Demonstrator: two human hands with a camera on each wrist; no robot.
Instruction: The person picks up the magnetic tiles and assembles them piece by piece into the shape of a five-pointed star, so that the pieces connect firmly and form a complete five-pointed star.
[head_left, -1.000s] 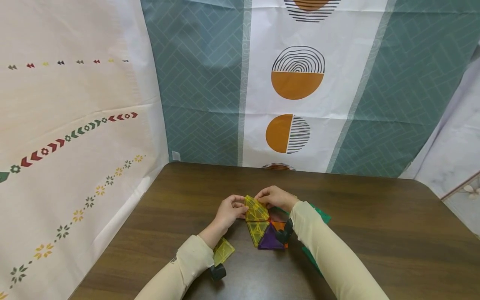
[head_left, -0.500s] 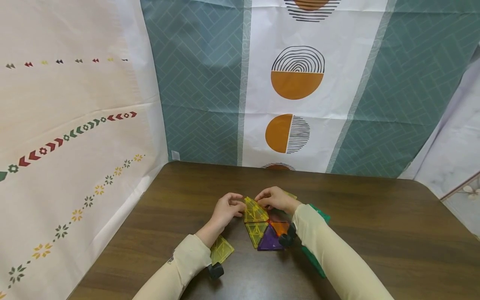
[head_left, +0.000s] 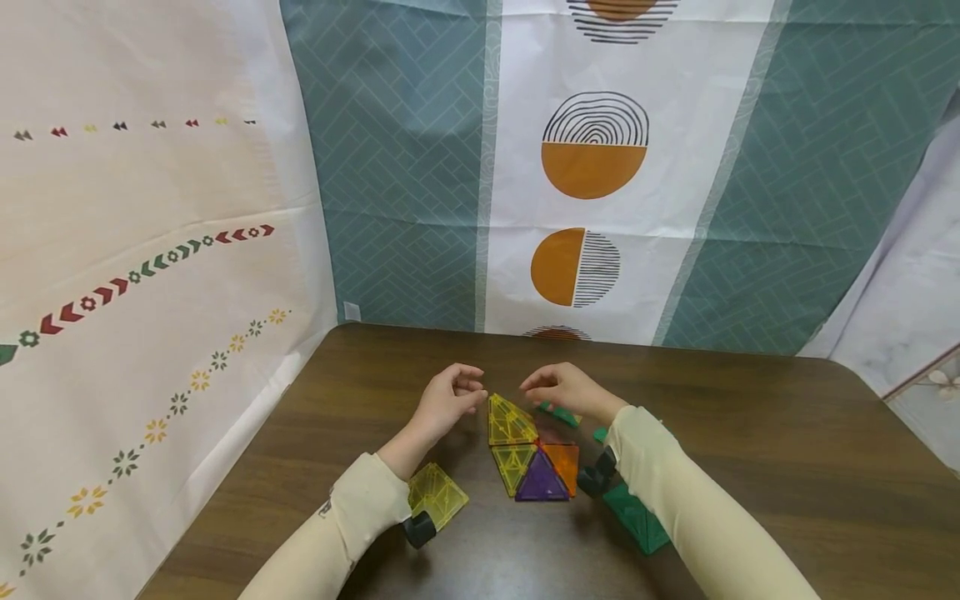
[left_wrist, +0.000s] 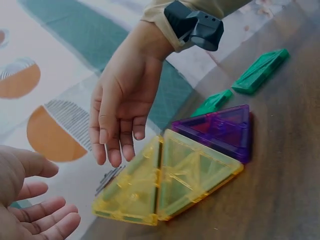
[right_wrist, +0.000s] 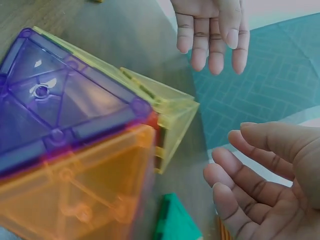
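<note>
A cluster of see-through magnetic tiles stands on the table between the hands. At the cluster's back left is an upper yellow tile (head_left: 512, 422), with a yellow triangle (head_left: 513, 467) in front of it. A purple triangle (head_left: 542, 480) and an orange tile (head_left: 564, 465) join them at front and right. The left hand (head_left: 450, 398) hovers just left of the upper yellow tile, fingers loosely bent and holding nothing. On the other side the right hand (head_left: 572, 390) hangs apart from the cluster, its relaxed fingers pointing down in the left wrist view.
A yellow tile (head_left: 442, 498) lies beside the left forearm. Green tiles (head_left: 636, 518) lie near the right sleeve, and another green piece (head_left: 561, 415) sits below the right hand. Patterned cloth (head_left: 405, 183) hangs behind the brown table (head_left: 750, 433).
Both hands held the upper yellow tile at first. The left let go, then the right, and they have drawn apart and slightly up. The cluster stays standing.
</note>
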